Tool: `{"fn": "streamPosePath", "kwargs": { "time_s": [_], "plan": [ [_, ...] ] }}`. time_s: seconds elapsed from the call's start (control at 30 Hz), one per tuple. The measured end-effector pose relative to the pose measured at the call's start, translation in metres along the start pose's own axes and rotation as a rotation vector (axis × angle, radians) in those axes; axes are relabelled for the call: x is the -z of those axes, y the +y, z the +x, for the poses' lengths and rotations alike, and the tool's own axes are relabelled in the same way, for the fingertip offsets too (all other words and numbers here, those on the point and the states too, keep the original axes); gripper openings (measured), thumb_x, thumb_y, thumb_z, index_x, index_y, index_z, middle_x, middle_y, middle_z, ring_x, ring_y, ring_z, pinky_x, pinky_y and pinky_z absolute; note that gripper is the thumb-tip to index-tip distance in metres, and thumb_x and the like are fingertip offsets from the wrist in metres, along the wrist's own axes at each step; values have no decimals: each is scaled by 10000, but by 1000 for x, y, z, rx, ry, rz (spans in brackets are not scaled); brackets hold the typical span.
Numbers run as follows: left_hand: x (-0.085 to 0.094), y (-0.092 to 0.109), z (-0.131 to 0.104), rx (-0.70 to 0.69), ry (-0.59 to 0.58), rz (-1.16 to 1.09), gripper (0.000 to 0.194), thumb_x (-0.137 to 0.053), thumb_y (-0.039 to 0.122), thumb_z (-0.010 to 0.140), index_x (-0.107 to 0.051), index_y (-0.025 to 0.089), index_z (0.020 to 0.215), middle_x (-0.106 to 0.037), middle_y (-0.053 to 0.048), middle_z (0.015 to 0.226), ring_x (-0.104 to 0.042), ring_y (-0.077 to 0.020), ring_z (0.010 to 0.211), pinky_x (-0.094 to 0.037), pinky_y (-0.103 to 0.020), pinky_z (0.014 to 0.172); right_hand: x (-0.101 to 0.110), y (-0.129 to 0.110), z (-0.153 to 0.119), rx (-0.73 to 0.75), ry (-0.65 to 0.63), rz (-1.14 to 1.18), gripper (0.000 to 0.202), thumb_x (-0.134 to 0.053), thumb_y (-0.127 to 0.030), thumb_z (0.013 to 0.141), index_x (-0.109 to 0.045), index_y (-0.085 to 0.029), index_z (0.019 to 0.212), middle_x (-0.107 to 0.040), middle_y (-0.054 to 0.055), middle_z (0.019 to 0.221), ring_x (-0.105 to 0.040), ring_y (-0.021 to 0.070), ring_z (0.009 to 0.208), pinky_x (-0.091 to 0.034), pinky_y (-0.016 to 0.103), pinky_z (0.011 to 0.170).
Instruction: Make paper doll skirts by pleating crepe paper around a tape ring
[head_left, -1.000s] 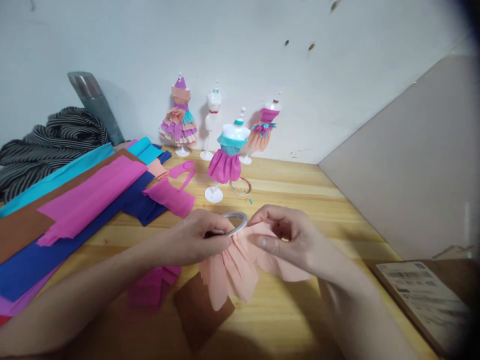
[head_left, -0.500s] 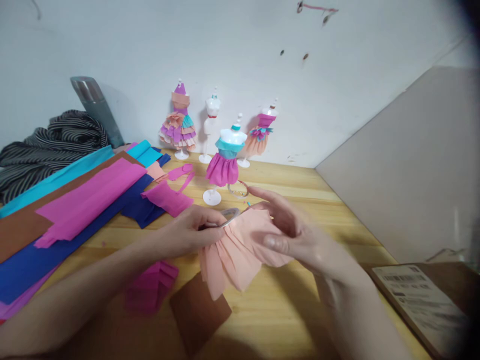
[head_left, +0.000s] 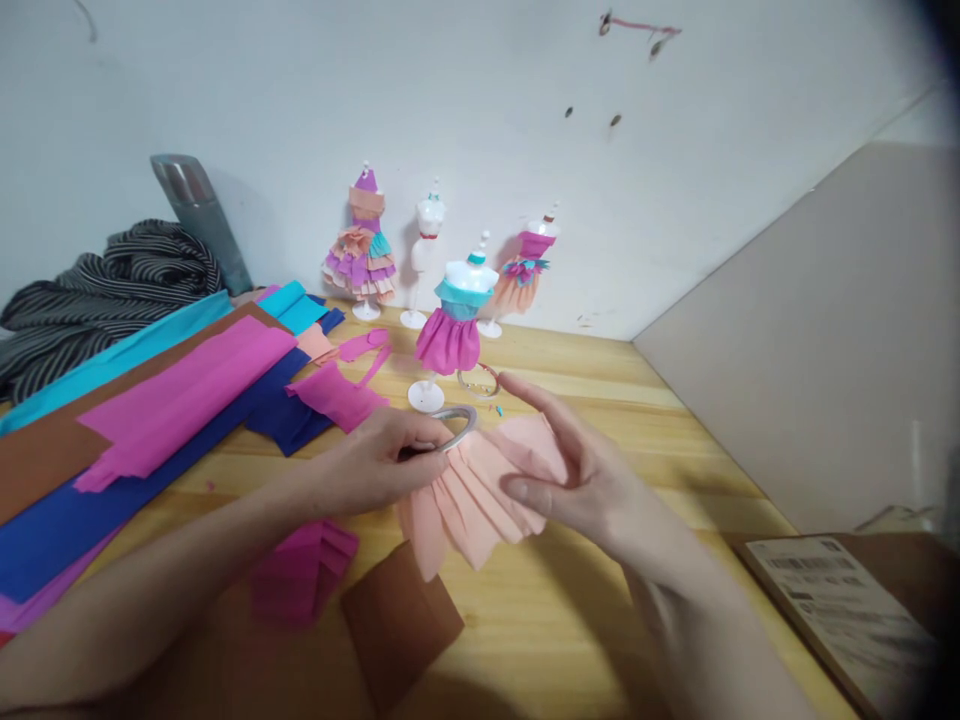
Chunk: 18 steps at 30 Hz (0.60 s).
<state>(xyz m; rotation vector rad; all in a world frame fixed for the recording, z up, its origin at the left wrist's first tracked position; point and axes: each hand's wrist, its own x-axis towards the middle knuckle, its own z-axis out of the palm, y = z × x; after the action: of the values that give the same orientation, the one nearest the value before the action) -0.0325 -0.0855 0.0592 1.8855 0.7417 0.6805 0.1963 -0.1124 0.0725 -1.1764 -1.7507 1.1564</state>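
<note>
A roll of tape [head_left: 466,424], seen as a narrow grey-white ring, is pinched between the thumb and fingers of my left hand [head_left: 390,455]. Pleated peach crepe paper [head_left: 469,500] hangs from the roll's near edge and fans out downward. My right hand [head_left: 581,480] grips the paper's right end, thumb in front and fingers behind, with the index finger stretched forward. Just beyond both hands stands a small white dress form [head_left: 465,275] in a turquoise top and magenta skirt. A second ring [head_left: 480,382] lies flat near its base, behind my right index fingertip.
More dress forms [head_left: 360,250] line the wall. Stacked crepe paper sheets [head_left: 187,395], a striped cloth [head_left: 112,290] and a bottle [head_left: 202,215] fill the left. Folded magenta paper [head_left: 307,570] and a brown square [head_left: 401,620] lie nearest me. A labelled cardboard package [head_left: 840,600] sits at right.
My right hand has shifted slightly left with the paper's end, bringing it closer to the tape roll. The pleats bunch more tightly. My left hand keeps its pinch.
</note>
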Motion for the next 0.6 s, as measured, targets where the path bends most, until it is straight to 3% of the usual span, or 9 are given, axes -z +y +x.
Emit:
{"fn": "streamPosePath", "kwargs": {
  "time_s": [0.07, 0.13, 0.17, 0.23, 0.33, 0.43, 0.5, 0.6],
  "plan": [
    [1, 0, 0, 12, -41, 14, 253, -451, 268, 891, -594, 113, 751, -295, 53, 581, -292, -75, 540, -234, -217, 471, -1, 1, 0, -53, -43, 52, 745, -746, -341, 764, -410, -294, 1427, -421, 67, 1493, -478, 266, 1300, -458, 388, 1028],
    [2, 0, 0, 17, -49, 14, 254, -435, 265, 899, -592, 114, 770, -304, 51, 588, -291, -75, 543, -231, -220, 473, 1, 0, -1, -149, -182, 167, 782, -721, -415, 783, -345, -321, 1462, -539, 88, 1371, -663, 229, 996, -579, 346, 785],
    [2, 0, 0, 16, -47, 14, 252, -432, 263, 901, -588, 115, 770, -305, 51, 588, -291, -76, 543, -230, -222, 475, 3, -1, -2, -176, -250, 206, 803, -707, -454, 788, -313, -330, 1476, -573, 94, 1316, -682, 209, 878, -587, 323, 681],
    [4, 2, 0, 8, -46, 21, 245, -432, 256, 900, -575, 119, 756, -303, 52, 591, -294, -75, 546, -233, -224, 481, 8, -5, -3, -150, -268, 188, 790, -700, -485, 789, -333, -322, 1469, -566, 101, 1310, -669, 217, 909, -580, 315, 681],
    [5, 7, -2, -11, -54, 79, 244, -432, 232, 897, -548, 122, 713, -307, 52, 603, -309, -73, 559, -238, -221, 495, 10, -9, -4, -4, -57, 52, 658, -724, -483, 769, -500, -266, 1349, -527, 110, 1351, -561, 259, 1157, -532, 323, 840],
    [4, 11, -3, -36, -54, 169, 237, -432, 191, 883, -502, 131, 665, -314, 52, 613, -316, -70, 569, -242, -218, 506, 7, -9, -3, -3, 42, 26, 558, -725, -500, 761, -575, -211, 1214, -652, 104, 1039, -632, 219, 886, -519, 294, 681],
    [2, 13, -4, -57, -61, 207, 232, -425, 165, 874, -476, 136, 650, -326, 52, 616, -322, -67, 570, -250, -212, 509, 3, -8, -3, -11, 44, 13, 446, -727, -478, 765, -619, -187, 1085, -638, 47, 805, -591, 164, 674, -473, 266, 583],
    [-1, 14, -5, -68, -66, 256, 221, -414, 143, 866, -473, 138, 653, -343, 53, 606, -324, -66, 560, -249, -209, 503, -2, -7, -5, 32, 55, -62, 269, -686, -438, 807, -634, -174, 810, -555, -5, 623, -490, 117, 542, -391, 239, 503]
  ]
}}
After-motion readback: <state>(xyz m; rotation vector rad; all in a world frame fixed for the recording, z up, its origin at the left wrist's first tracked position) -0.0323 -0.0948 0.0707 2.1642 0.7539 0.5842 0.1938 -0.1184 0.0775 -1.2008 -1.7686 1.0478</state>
